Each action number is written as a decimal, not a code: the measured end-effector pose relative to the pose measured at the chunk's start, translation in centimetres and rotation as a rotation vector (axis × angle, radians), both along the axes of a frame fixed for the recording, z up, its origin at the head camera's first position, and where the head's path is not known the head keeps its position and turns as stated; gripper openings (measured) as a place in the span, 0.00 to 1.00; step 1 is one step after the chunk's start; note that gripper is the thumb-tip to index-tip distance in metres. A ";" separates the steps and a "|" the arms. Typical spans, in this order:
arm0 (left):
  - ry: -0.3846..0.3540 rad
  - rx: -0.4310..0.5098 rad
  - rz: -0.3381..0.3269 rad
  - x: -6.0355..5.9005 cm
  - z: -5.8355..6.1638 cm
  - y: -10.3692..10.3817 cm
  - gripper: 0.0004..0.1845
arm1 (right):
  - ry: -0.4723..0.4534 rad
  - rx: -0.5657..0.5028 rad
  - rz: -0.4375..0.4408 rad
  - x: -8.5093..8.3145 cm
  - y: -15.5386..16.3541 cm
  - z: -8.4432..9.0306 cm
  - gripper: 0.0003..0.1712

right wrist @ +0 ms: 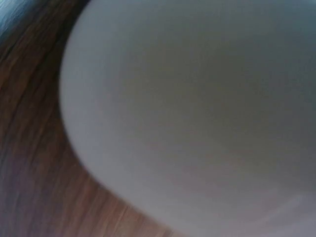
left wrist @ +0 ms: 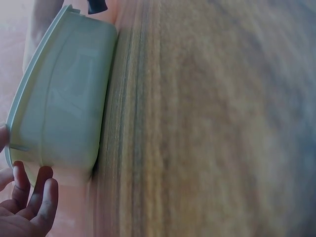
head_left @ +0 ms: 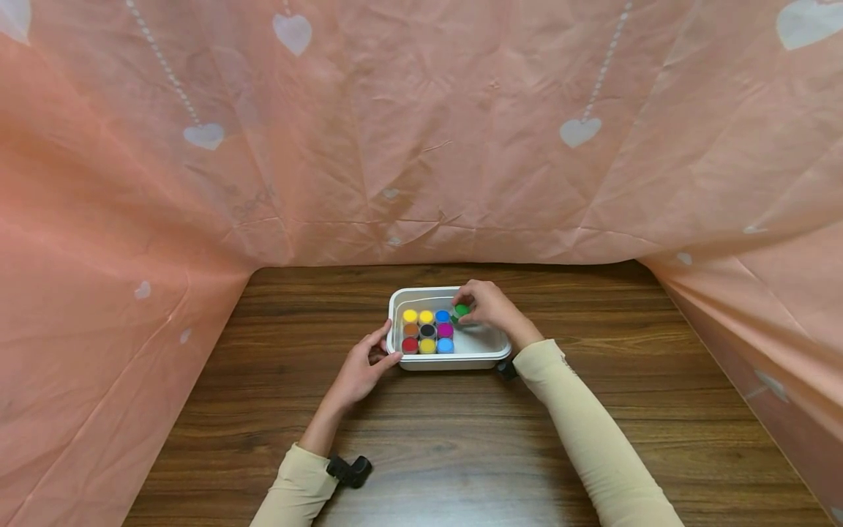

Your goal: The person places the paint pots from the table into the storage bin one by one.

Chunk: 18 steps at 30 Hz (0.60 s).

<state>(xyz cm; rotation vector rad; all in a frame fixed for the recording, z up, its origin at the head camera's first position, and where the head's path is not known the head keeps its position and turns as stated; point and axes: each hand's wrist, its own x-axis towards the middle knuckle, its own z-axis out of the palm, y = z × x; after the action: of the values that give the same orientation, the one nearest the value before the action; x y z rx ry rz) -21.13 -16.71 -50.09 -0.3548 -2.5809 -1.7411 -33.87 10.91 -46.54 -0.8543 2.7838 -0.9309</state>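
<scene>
A white plastic tub [head_left: 454,361] stands on the wooden table, with small round paint pots in rows in its left part. Their tops are yellow, blue, orange, black, magenta and red. My left hand [head_left: 358,369] grips the tub's left end, thumb at the front corner of the rim; the left wrist view shows its fingers [left wrist: 37,197] curled against the outer wall. Inside the tub, my right hand [head_left: 489,303] pinches a green paint pot [head_left: 462,311] beside the blue one at the back of the rows. The right wrist view shows only the tub's blurred wall [right wrist: 173,123].
Dark brown wood table [head_left: 421,439] surrounds the tub. A pink cloth with white hearts [head_left: 421,146] hangs behind the table and along both sides. Black wrist straps [head_left: 350,472] sit over the pale sleeves.
</scene>
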 end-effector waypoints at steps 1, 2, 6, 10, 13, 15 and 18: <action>0.006 0.000 -0.001 0.0 0.0 0.0 0.36 | 0.001 0.011 -0.006 0.0 -0.1 0.0 0.18; 0.003 0.000 -0.006 0.2 0.4 0.1 0.35 | -0.002 0.020 -0.012 0.1 -0.1 0.0 0.18; 0.002 0.004 -0.006 0.2 0.4 0.1 0.35 | -0.002 0.050 -0.035 0.2 -0.3 0.1 0.18; -0.007 0.012 0.003 -0.1 -0.3 0.0 0.35 | 0.046 0.058 -0.030 0.5 -0.4 0.1 0.17; -0.007 0.021 0.006 -0.1 -0.4 0.1 0.35 | 0.102 0.065 -0.026 0.7 -0.6 0.0 0.17; -0.005 0.025 0.009 -0.1 -0.3 0.1 0.35 | 0.121 0.078 -0.030 0.8 -0.7 -0.2 0.17; -0.001 0.027 0.010 0.0 -0.3 0.1 0.35 | 0.121 0.097 -0.054 0.9 -0.9 -0.3 0.18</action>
<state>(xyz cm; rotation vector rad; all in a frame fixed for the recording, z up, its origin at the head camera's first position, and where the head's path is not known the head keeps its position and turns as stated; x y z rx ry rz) -21.14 -16.61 -50.35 -0.3397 -2.5520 -1.7717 -33.01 10.03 -46.87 -0.8521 2.9405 -0.7682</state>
